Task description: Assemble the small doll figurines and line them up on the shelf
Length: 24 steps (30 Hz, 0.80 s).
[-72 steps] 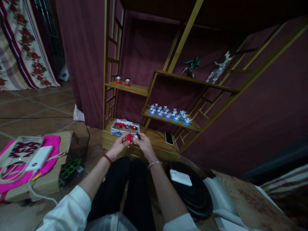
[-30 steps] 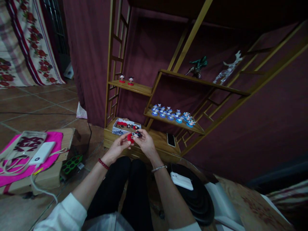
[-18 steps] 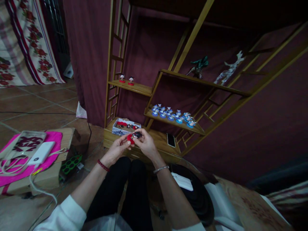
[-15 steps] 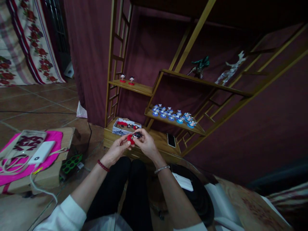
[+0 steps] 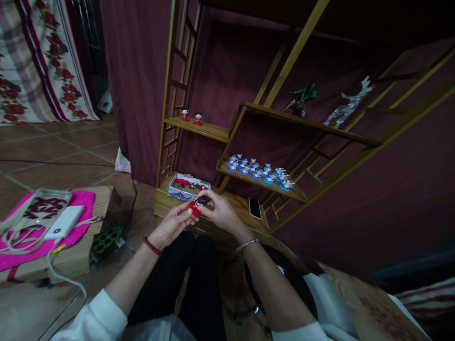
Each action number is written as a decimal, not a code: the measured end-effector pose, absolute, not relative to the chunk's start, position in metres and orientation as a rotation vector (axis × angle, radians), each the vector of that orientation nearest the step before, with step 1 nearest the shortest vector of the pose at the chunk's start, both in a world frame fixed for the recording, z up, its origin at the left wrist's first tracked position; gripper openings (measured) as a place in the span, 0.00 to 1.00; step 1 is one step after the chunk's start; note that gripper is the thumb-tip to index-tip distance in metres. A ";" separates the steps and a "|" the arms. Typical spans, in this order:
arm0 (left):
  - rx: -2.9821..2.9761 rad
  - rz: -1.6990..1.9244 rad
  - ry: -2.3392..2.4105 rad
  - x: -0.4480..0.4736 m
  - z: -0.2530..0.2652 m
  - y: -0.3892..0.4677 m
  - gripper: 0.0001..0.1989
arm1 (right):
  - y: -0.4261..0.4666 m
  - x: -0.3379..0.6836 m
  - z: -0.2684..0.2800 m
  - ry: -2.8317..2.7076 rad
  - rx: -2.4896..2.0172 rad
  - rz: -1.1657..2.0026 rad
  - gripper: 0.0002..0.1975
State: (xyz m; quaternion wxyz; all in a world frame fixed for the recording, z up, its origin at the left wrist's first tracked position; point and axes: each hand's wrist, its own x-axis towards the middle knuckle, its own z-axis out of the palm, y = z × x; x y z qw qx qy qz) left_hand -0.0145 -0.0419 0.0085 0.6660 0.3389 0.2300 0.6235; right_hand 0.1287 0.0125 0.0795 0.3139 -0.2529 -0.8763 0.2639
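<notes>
Between my two hands is a small figurine (image 5: 202, 201) with black hair and a round red base (image 5: 194, 208). My left hand (image 5: 175, 221) pinches the red base between thumb and fingers. The fingers of my right hand (image 5: 221, 208) are closed on the figurine's dark head. Just beyond my hands, an open box (image 5: 173, 192) with red pieces and several dark-haired figurine parts stands on the cabinet's bottom ledge. Two similar figurines, one of them at the left end (image 5: 184, 114), stand upright on red bases on the upper left shelf (image 5: 209, 131).
Several blue and white figurines (image 5: 256, 174) stand on the middle shelf. A green statuette (image 5: 302, 100) and a clear deer-like statuette (image 5: 350, 104) are higher up. A phone (image 5: 254, 208) lies on the ledge. At left, a power bank (image 5: 65, 222) with a cable rests on pink cloth.
My right wrist and forearm have shifted to the right and turned a little, covering the white object on the black stool. Both hands still hold the figurine; the view has moved slightly.
</notes>
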 end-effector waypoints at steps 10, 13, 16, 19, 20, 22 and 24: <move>0.719 1.368 0.429 -0.015 0.005 -0.044 0.12 | 0.010 0.125 0.091 -2.412 -0.630 0.646 0.11; 0.711 1.363 0.427 -0.014 0.004 -0.044 0.13 | 0.010 0.124 0.092 -2.424 -0.621 0.643 0.10; 0.684 1.351 0.434 -0.013 0.006 -0.045 0.14 | 0.010 0.124 0.093 -2.431 -0.615 0.630 0.10; 0.655 1.338 0.425 -0.012 0.009 -0.047 0.13 | 0.009 0.125 0.093 -2.436 -0.624 0.617 0.10; 0.650 1.334 0.424 -0.012 0.009 -0.048 0.13 | 0.008 0.125 0.093 -2.437 -0.628 0.619 0.10; 0.650 1.329 0.434 -0.012 0.009 -0.048 0.13 | 0.007 0.125 0.094 -2.437 -0.640 0.625 0.10; 0.654 1.335 0.454 -0.011 0.008 -0.048 0.13 | 0.007 0.125 0.093 -2.428 -0.646 0.635 0.10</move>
